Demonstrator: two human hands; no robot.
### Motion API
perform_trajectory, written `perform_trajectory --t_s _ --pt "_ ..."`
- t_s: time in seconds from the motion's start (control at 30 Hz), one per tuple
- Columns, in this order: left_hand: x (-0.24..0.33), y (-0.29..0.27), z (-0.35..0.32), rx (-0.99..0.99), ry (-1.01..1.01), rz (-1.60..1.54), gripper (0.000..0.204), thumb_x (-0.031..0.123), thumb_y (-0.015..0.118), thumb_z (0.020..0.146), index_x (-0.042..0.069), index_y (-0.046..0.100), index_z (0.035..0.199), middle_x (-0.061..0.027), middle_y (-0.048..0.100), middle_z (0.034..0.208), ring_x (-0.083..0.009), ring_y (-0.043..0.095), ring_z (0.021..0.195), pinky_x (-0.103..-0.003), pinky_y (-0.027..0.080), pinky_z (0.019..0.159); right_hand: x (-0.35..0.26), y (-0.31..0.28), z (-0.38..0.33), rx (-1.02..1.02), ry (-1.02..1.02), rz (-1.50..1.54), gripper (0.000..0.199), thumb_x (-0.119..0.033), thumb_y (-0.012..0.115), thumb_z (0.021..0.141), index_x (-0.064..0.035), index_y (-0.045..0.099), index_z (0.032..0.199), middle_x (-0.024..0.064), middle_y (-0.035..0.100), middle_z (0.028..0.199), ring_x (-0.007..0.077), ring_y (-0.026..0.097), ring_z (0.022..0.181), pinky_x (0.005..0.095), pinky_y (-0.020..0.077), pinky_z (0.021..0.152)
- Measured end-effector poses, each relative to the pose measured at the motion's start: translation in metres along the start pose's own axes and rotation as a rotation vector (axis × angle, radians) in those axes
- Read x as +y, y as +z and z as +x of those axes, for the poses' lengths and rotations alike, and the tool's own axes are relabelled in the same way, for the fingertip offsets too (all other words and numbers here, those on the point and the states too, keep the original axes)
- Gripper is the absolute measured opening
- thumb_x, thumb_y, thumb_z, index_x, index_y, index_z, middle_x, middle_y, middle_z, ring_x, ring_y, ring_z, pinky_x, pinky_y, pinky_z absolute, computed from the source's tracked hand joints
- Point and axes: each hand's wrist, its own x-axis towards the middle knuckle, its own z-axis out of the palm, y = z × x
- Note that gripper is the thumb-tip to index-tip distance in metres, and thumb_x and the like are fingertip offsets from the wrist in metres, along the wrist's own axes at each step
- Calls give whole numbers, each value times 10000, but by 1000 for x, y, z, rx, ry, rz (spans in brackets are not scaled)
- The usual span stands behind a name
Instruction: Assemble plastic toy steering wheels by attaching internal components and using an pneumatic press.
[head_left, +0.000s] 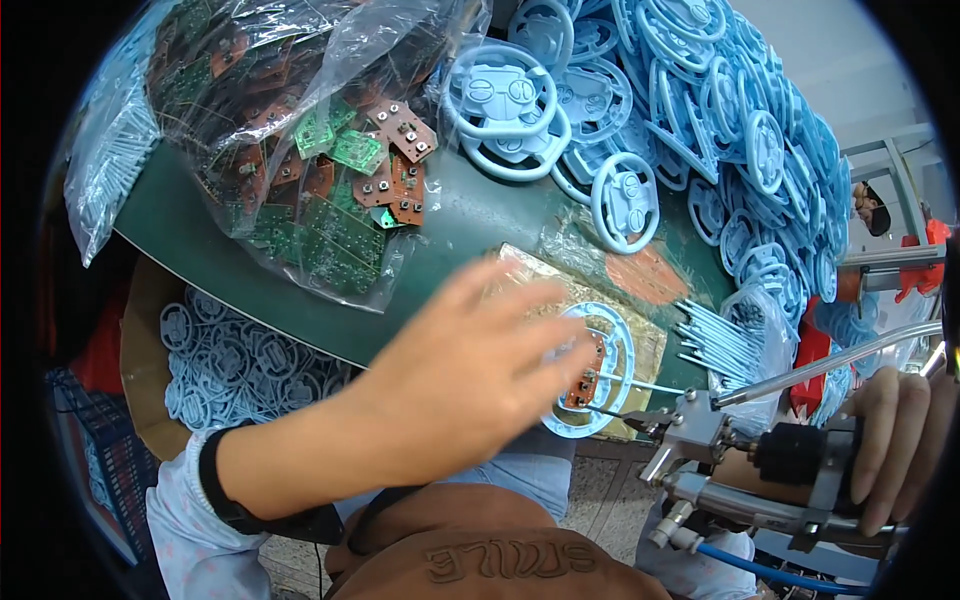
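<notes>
My left hand (480,365) reaches over a toy steering wheel (625,345) in light blue plastic, its fingers spread and slightly blurred. Inside the wheel sits a reddish-brown circuit board (583,385), partly hidden by the fingers. The wheel lies on a worn yellowish pad (645,335) near the table's front edge. At the right, my right hand (890,450) is wrapped round a metal screwdriver tool (770,455) with a black cylinder and a blue hose. Its thin tip points at the board's lower side. A pale blue stick (650,385) crosses toward the board.
A clear bag of green and brown circuit boards (320,200) spreads over the green table (470,225). Blue steering wheels (625,200) are heaped at the back right, beside a bundle of sticks (715,340). A cardboard box (150,385) of blue parts stands lower left.
</notes>
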Motion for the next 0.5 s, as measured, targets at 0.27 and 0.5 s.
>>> perform_trajectory --t_s 0.27,0.5 --pt "-1 28 -9 -161 48 -73 459 243 772 693 29 674 1088 -78 622 1211 -251 550 1192 -433 390 1094 10 5 -1 -18 51 53 594 -140 551 983 -166 296 1520 74 542 788 217 598 660 363 525 620" --pt "-2 26 -5 -160 63 -105 460 237 775 686 33 676 1087 -66 631 1201 -242 562 1175 -421 409 1077 14 -2 -1 -69 57 36 557 -145 559 983 -141 338 1494 75 545 767 217 606 663 372 530 627"
